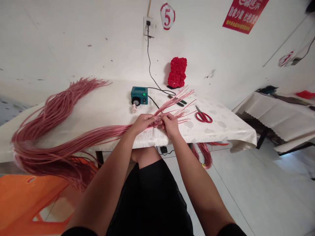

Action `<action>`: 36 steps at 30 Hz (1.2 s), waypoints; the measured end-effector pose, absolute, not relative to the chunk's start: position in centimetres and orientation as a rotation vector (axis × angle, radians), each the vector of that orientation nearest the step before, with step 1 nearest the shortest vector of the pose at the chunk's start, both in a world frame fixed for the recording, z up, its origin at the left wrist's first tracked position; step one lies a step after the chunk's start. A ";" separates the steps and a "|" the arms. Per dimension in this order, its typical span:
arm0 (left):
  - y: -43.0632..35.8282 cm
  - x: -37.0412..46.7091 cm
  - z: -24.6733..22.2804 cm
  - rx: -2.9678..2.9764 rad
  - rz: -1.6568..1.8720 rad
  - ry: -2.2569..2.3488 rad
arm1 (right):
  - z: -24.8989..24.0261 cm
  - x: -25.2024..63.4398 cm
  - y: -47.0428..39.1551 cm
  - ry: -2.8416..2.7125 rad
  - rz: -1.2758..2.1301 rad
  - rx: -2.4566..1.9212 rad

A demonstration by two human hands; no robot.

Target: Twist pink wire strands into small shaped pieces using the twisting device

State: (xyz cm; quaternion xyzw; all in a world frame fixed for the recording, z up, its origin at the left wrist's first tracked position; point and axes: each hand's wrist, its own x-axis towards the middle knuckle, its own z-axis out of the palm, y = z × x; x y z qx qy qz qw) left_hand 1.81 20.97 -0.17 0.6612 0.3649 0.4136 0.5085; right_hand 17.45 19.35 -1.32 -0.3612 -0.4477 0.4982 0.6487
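Note:
A long bundle of pinkish-red cords (108, 131) runs along the table's front edge from the left and fans out into loose ends past my hands. My left hand (144, 122) is closed around the cords near those ends. Close beside it, my right hand (169, 124) pinches some of the strands, its fingertips partly hidden by the cords. Just right of my right hand lie red-handled scissors (203, 116). Dark-handled pliers (180, 102) sit behind the fanned ends, which partly cover them. Back and left of my hands stands a small teal control box (139, 95) with a knob.
The bundle loops over the left edge of the cloth-covered table (221, 129), above an orange stool (29, 193). A red fluffy object (177, 72) leans on the wall. A black cable (149, 55) runs down to the table. More cords (206, 156) hang below the front edge.

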 end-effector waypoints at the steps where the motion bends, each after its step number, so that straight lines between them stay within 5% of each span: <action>1: 20.9 1.8 -0.1 1.585 0.999 0.878 | -1.4 17.5 19.4 -1.012 1.134 -0.822; 36: 20.7 1.7 0.5 1.734 0.938 0.876 | -1.4 17.7 19.3 -1.024 1.197 -0.730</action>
